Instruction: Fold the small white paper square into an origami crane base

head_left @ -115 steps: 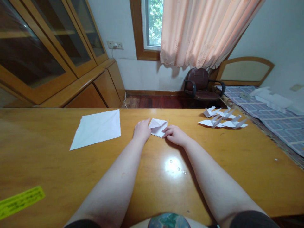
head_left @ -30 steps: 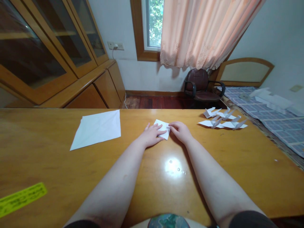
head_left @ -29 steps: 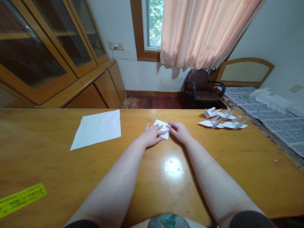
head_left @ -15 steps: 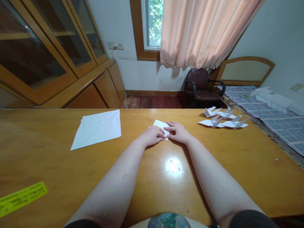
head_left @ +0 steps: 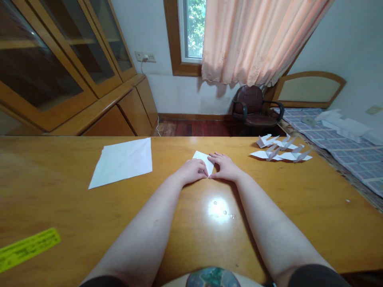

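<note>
A small folded white paper [head_left: 204,160] lies on the wooden table [head_left: 191,223] in front of me. My left hand [head_left: 192,172] rests on its left part, fingers curled and pressed down at the paper's near corner. My right hand [head_left: 225,167] presses on its right edge, fingertips meeting the left hand's at the near corner. Most of the paper is hidden under both hands.
A flat white sheet [head_left: 122,161] lies to the left. Several folded paper cranes [head_left: 279,151] sit at the right far edge. A yellow-green label [head_left: 26,249] is stuck near the left front. A cabinet, an office chair [head_left: 254,105] and a bed stand beyond the table.
Both hands have slid toward me along the folded paper. The left fingers went from spread flat to curled, and the fingertips now meet at the near corner.
</note>
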The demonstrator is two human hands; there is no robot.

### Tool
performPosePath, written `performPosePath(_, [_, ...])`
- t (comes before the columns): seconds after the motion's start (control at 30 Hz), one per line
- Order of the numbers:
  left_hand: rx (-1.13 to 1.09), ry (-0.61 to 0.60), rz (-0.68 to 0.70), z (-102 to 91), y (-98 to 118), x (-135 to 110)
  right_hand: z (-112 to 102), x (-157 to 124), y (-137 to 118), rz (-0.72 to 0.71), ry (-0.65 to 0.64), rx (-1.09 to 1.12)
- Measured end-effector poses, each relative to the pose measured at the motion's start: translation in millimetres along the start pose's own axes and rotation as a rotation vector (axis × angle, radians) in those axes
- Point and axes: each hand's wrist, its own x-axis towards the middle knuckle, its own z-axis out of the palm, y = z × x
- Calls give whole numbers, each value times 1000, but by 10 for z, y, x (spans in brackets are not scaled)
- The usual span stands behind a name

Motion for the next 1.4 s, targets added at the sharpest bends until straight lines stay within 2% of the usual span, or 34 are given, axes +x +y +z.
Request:
performPosePath(0.17, [-76, 6, -25, 50, -61, 3, 34, 3, -25, -57, 184, 137])
performPosePath(0.23, [-106, -13, -42, 61, -79, 7, 50, 13, -64, -52, 211, 131])
performPosePath(0.4, [-138, -35, -13, 39, -62, 10, 89, 20, -197, -7, -39, -11])
performPosePath(0.47, [-122, -39, -11, 30, -48, 12, 96, 17, -241, 13, -102, -78])
performPosePath(0.63, [-57, -20, -70, 30, -27, 23, 84, 22, -296, 116, -115, -140])
performPosePath(0.83, [-36, 20, -182, 6, 28, 19, 3, 17, -329, 182, -44, -226])
performPosePath(0.93, [-17, 92, -223, -7, 56, 26, -53, 4, -331, 156, 7, -260])
performPosePath(1.1, [146, 68, -303, -23, 82, 35, -45, 8, -252, 5, 88, -192])
performPosePath(1.23, [281, 40, -402, -43, 96, 20, 26, 16, -171, -69, 90, -81])
performPosePath(1.4, [293, 49, -472, -45, 78, 12, 61, 17, -115, -116, 77, 2])
